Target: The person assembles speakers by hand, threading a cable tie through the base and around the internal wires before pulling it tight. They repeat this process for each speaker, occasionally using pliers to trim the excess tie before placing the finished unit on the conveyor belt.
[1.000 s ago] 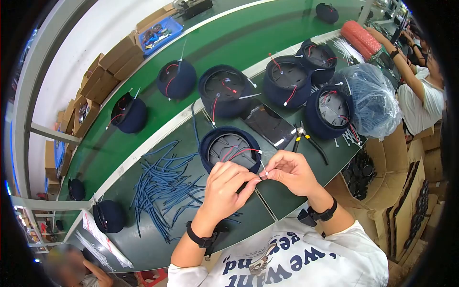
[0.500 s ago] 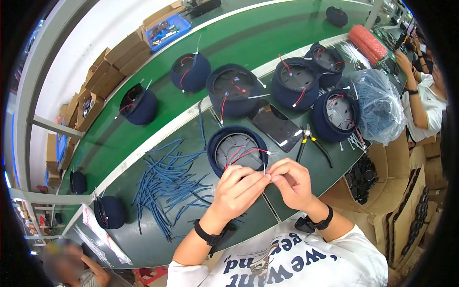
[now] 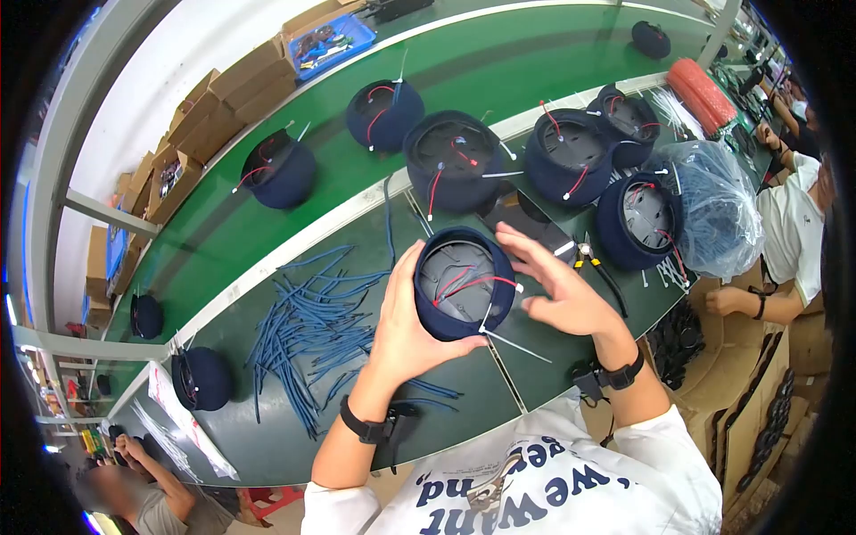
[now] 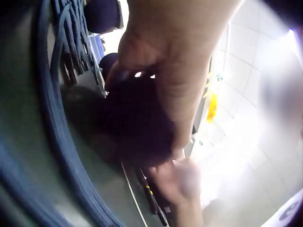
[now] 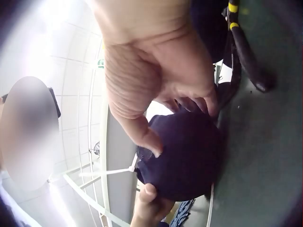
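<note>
A navy fabric-covered round shell [image 3: 456,265] with a grey plastic inside stands upright between my hands in the head view. Red wires [image 3: 481,280] with a white connector lie across its opening. A white cable tie [image 3: 519,349] sits at its near rim, its long tail pointing right. My left hand [image 3: 399,323] holds the shell's left side, thumb along the near side. On the right, my right hand [image 3: 571,290] has its fingers spread and fairly straight beside the wall. In the right wrist view, the right thumb overlaps the dark fabric [image 5: 184,156].
Blue cords [image 3: 308,330] lie piled at left. Yellow-banded cutters [image 3: 606,278] and a dark glossy panel [image 3: 526,217] lie at right, near a plastic bag [image 3: 713,209] of blue cords. Several similar shells [image 3: 450,192] stand on the table and green belt. Other people sit at both sides.
Both hands have left the cable tie at the near rim, where the fingertips were together. The left hand now holds the shell's side, and the right has spread its fingers. The tie's tail shows.
</note>
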Action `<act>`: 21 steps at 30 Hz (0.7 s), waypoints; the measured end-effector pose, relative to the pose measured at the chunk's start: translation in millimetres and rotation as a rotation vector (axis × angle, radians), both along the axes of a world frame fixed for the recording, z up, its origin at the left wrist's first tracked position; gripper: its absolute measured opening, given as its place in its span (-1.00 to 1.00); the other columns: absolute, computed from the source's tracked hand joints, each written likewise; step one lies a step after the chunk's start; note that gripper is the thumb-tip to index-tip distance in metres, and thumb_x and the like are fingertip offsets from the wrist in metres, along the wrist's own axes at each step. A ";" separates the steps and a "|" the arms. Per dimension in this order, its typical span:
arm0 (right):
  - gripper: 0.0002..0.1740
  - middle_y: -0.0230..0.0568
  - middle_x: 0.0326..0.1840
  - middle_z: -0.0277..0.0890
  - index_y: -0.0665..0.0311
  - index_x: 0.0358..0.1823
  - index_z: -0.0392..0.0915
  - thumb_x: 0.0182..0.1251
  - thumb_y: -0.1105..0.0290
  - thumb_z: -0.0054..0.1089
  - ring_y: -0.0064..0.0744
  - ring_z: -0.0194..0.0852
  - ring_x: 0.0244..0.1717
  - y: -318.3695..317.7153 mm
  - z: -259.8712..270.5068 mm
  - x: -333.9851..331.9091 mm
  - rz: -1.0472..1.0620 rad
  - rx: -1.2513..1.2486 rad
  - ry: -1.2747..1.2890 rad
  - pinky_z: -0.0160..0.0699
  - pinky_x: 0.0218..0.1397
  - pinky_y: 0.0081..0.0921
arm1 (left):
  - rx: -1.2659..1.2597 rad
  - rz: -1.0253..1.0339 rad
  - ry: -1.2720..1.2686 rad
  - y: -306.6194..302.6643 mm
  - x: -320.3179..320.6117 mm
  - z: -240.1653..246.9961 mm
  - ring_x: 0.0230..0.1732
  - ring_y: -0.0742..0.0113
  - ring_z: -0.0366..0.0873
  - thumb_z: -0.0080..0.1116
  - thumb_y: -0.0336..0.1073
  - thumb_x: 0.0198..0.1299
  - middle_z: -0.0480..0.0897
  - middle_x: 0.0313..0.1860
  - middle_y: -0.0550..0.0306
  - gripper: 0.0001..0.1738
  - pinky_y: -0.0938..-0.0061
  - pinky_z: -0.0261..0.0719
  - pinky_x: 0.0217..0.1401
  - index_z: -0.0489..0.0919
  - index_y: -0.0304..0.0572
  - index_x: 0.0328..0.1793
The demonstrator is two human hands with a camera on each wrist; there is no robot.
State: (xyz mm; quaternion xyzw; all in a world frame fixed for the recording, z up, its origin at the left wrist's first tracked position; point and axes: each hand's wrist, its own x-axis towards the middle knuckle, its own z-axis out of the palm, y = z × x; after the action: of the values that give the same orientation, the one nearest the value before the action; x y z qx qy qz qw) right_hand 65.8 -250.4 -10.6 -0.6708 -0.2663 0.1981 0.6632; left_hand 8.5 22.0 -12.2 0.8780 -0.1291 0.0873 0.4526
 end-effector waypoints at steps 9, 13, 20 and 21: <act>0.71 0.17 0.83 -0.13 0.31 0.81 -0.15 -0.31 0.04 0.94 0.19 -0.16 0.85 28.4 -9.3 0.0 0.049 -0.293 -0.322 0.00 0.85 -0.04 | -0.110 -0.209 0.087 19.6 13.8 -21.1 0.70 -0.24 0.31 0.92 -0.12 -0.57 0.27 0.71 -0.28 0.69 0.05 0.34 0.74 0.08 -0.20 0.80; 0.71 0.18 0.83 -0.13 0.29 0.81 -0.15 -0.32 0.01 0.94 0.19 -0.15 0.85 25.9 -16.9 -1.9 0.036 -0.314 -0.316 0.03 0.83 -0.02 | -0.145 -0.219 0.054 21.1 15.1 -32.8 0.70 -0.26 0.31 0.92 -0.10 -0.57 0.27 0.71 -0.28 0.70 0.04 0.32 0.74 0.06 -0.19 0.80; 0.54 0.16 0.85 -0.12 0.27 0.80 -0.04 -0.10 -0.14 0.83 0.24 -0.07 0.83 24.0 -9.2 -0.2 0.038 -0.273 -0.404 0.12 0.79 0.04 | -0.113 -0.231 -0.080 18.3 15.0 -14.0 0.74 -0.30 0.25 0.92 -0.03 -0.52 0.26 0.75 -0.32 0.60 -0.04 0.31 0.74 0.20 -0.18 0.76; 0.51 0.15 0.86 -0.11 0.26 0.80 -0.01 -0.07 -0.16 0.81 0.26 -0.04 0.82 25.1 -8.8 -0.9 0.039 -0.278 -0.440 0.15 0.78 0.06 | -0.091 -0.245 -0.120 17.1 15.3 -13.1 0.75 -0.30 0.25 0.92 -0.02 -0.51 0.28 0.75 -0.32 0.57 -0.06 0.30 0.74 0.24 -0.18 0.75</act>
State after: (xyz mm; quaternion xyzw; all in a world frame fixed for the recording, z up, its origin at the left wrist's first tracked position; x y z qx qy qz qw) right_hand 64.9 -225.3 -19.4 -0.7773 -0.3872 0.0947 0.4867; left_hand 23.7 39.1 -25.3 0.8273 -0.2582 0.0896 0.4908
